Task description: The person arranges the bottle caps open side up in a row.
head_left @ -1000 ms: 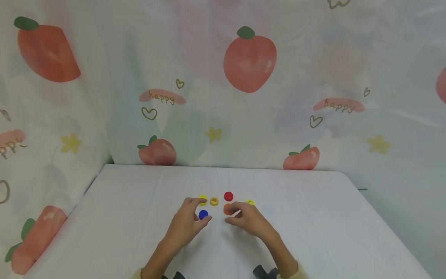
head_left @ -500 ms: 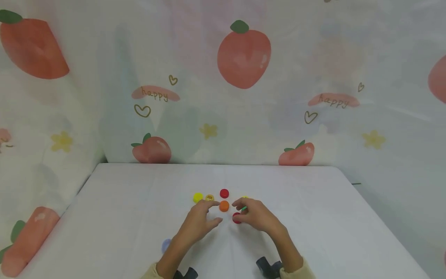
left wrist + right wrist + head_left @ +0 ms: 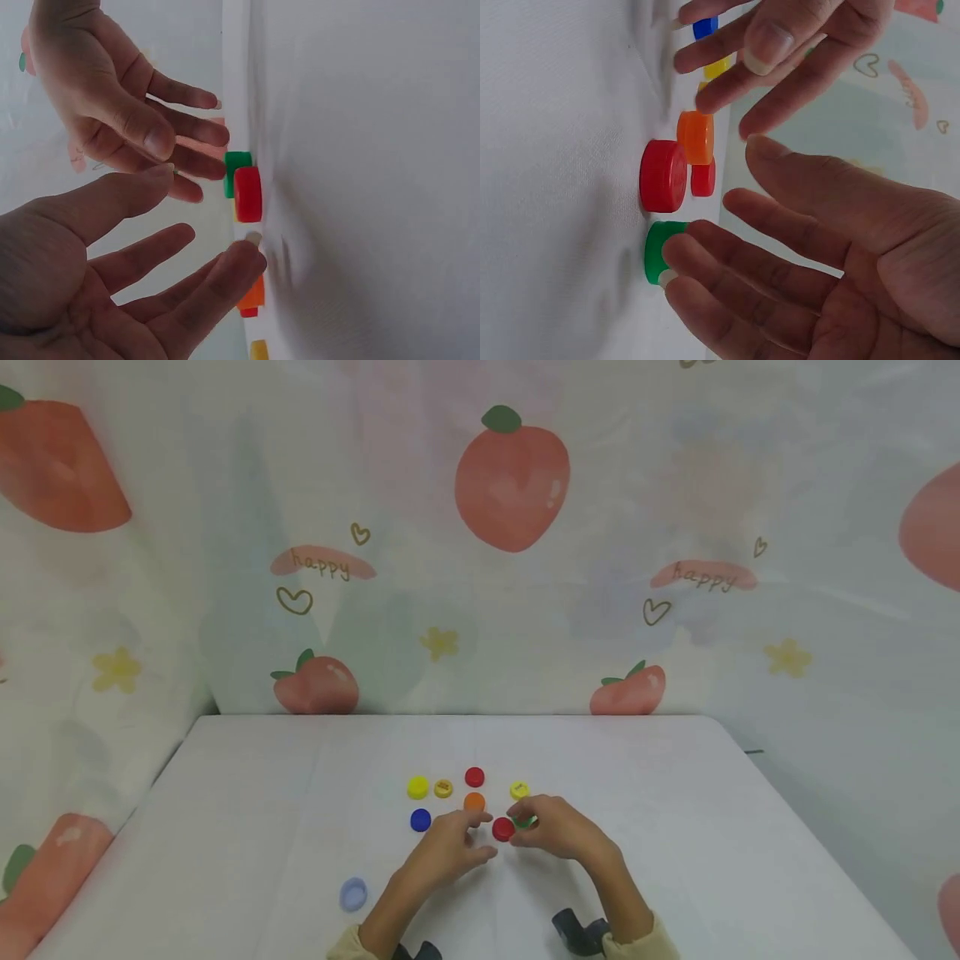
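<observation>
Both hands hover over a group of plastic bottle caps, holding nothing. In the head view a red cap (image 3: pixel 503 829) lies between my left hand (image 3: pixel 450 852) and my right hand (image 3: pixel 562 829). Thumb and fingers of each hand are spread apart. A green cap (image 3: pixel 658 251), partly behind the right fingers, sits beside the red one; those fingertips are very near it, and contact is unclear. Just beyond the left fingers is an orange cap (image 3: pixel 474 801). Left of that hand lie a blue cap (image 3: pixel 420 820) and, nearer, a pale blue cap (image 3: pixel 353 894).
Farther back on the white-covered table (image 3: pixel 712 843) are a yellow cap (image 3: pixel 417 787), a golden-yellow cap (image 3: pixel 443 788), a second red cap (image 3: pixel 474 777) and another yellow cap (image 3: pixel 520 790). A peach-printed curtain (image 3: pixel 405 610) hangs behind the far edge. Dark wrist gear (image 3: pixel 577 933) sits by the right forearm.
My left hand has moved right, from around the blue cap to beside the near red cap. My right hand has shifted right, away from the orange cap. The pale blue cap has come into view.
</observation>
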Available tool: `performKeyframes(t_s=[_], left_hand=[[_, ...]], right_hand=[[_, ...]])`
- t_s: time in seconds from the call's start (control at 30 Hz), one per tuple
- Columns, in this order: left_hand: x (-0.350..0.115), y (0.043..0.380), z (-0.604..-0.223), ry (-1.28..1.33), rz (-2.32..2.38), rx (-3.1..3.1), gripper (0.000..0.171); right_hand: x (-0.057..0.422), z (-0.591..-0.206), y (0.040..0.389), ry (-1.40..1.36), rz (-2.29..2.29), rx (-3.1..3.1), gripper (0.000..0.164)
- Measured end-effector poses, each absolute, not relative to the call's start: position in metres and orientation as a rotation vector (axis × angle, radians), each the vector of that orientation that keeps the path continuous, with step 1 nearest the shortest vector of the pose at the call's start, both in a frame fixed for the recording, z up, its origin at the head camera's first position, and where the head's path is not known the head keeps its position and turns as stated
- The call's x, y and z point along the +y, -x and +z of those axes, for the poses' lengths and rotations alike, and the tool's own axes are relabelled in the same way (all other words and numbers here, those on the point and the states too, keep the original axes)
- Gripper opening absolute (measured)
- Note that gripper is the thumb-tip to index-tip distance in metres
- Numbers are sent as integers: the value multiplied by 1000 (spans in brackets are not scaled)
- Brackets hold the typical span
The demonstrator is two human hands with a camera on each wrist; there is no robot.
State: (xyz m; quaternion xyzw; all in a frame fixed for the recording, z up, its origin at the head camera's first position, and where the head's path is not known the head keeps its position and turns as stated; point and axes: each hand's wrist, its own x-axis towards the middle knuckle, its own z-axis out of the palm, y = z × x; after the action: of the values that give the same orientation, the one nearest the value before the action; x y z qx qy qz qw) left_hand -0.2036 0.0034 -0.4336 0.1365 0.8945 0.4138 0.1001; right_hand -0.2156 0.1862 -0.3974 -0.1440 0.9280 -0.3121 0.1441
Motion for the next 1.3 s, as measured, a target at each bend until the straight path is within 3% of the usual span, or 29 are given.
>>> performKeyframes(t_s=[0.5, 1.3], left_hand=[[14, 205, -442, -428, 1221, 2609, 46], [8, 205, -441, -393, 1197, 2569, 40]], right_hand=[[185, -406, 216, 464, -879, 2629, 28], [174, -410, 218, 436, -855, 2623, 36]])
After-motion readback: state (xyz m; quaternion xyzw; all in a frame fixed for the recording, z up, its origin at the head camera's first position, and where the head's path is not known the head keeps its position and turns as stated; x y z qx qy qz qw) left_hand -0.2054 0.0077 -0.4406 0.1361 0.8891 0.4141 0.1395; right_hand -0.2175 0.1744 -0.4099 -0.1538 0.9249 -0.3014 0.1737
